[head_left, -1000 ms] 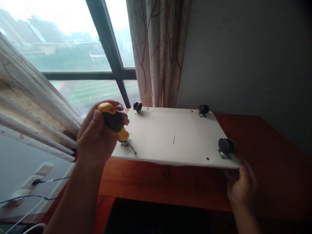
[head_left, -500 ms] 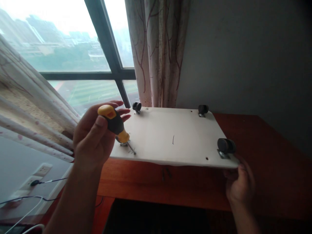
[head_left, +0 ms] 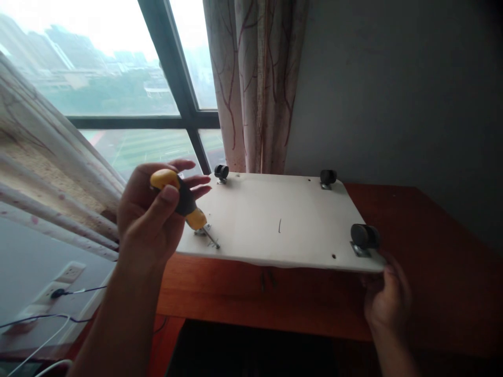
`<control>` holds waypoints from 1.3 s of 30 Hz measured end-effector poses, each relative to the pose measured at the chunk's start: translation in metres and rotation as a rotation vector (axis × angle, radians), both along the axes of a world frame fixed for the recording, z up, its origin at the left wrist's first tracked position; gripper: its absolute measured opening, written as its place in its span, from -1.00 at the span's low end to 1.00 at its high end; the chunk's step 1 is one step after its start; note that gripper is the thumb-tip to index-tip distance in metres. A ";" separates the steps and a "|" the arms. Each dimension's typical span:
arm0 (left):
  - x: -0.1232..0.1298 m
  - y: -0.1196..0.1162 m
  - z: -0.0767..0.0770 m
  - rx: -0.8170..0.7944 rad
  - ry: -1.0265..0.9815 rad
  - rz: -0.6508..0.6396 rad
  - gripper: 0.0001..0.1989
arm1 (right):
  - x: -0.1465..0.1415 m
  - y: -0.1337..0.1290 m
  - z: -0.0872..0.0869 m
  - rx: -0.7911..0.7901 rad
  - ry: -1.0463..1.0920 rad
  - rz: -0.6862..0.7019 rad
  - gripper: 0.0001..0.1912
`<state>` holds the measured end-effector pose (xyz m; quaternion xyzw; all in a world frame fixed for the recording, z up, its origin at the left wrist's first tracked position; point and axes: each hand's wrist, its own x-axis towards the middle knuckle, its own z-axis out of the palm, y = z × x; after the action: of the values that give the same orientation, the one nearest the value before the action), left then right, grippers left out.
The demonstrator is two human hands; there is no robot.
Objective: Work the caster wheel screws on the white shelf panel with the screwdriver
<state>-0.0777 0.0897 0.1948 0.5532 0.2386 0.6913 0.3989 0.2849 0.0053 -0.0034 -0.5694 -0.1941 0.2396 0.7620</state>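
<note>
The white board (head_left: 251,225) lies on the red-brown surface (head_left: 436,235), wheel side up, its far edge near the gathered curtain (head_left: 259,104) and its left edge partly hidden by the left hand (head_left: 143,220). A strip of the surface shows between the board's near edge and the surface's own front edge, with two small thin pieces (head_left: 263,281) on it, too blurred to name; a broad stretch of wood runs on from the board's right edge, giving the right hand (head_left: 389,298) room to that side. That hand is closed around the near right corner, thumb at the edge, just beside a black caster wheel (head_left: 365,236). Two more casters stand at the far corners, and a metal mounting plate (head_left: 203,229) shows at the near left. The left hand is half open, thumb across the yellow-and-black screwdriver (head_left: 186,199), other fingers spread out over the board's left side; the tool slants down to the near left part of the board. A second ago those fingers were curled in closer around the handle; now they reach out straighter and the handle's butt end sits a little further left, while the board and right hand look nearly unchanged
</note>
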 end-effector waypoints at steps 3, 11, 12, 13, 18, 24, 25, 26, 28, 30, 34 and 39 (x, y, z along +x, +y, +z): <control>0.000 0.000 0.002 -0.002 -0.010 -0.061 -0.76 | 0.000 0.000 0.000 -0.004 0.001 -0.010 -0.56; -0.003 -0.002 0.000 -0.018 -0.012 -0.018 -0.67 | 0.000 0.001 0.002 -0.010 0.021 -0.011 -0.55; -0.003 -0.002 0.000 -0.009 0.000 -0.009 -0.72 | 0.000 0.001 0.002 -0.018 0.023 -0.017 -0.55; -0.003 -0.003 0.001 -0.006 0.006 -0.006 -0.75 | 0.000 0.001 0.003 -0.025 0.022 -0.023 -0.54; 0.000 -0.002 0.003 -0.026 -0.044 -0.066 -0.65 | 0.000 0.001 0.004 -0.017 0.022 -0.026 -0.56; -0.004 -0.003 0.001 -0.015 -0.008 0.000 -0.68 | 0.000 0.000 0.002 -0.010 0.009 -0.014 -0.57; -0.004 -0.004 0.001 -0.002 0.014 0.008 -0.73 | 0.000 0.000 0.002 -0.012 0.006 -0.011 -0.57; -0.004 -0.004 0.002 0.004 0.024 0.011 -0.75 | 0.000 0.000 0.002 -0.012 0.007 -0.010 -0.58; -0.002 -0.004 0.003 0.000 0.009 0.002 -0.73 | 0.000 0.000 0.002 -0.010 0.014 -0.010 -0.59; -0.001 -0.004 0.004 -0.011 -0.014 -0.025 -0.69 | 0.000 0.000 0.002 -0.011 0.019 -0.018 -0.59; -0.001 -0.003 0.003 -0.058 -0.047 -0.036 -0.61 | 0.000 0.000 0.001 -0.011 0.002 -0.009 -0.58; -0.003 -0.004 0.003 0.015 0.000 -0.001 -0.74 | 0.002 0.000 -0.001 0.000 -0.017 -0.002 -0.58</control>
<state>-0.0802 0.0854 0.1982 0.5564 0.2332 0.6927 0.3952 0.2866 0.0053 -0.0046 -0.5717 -0.1998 0.2342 0.7605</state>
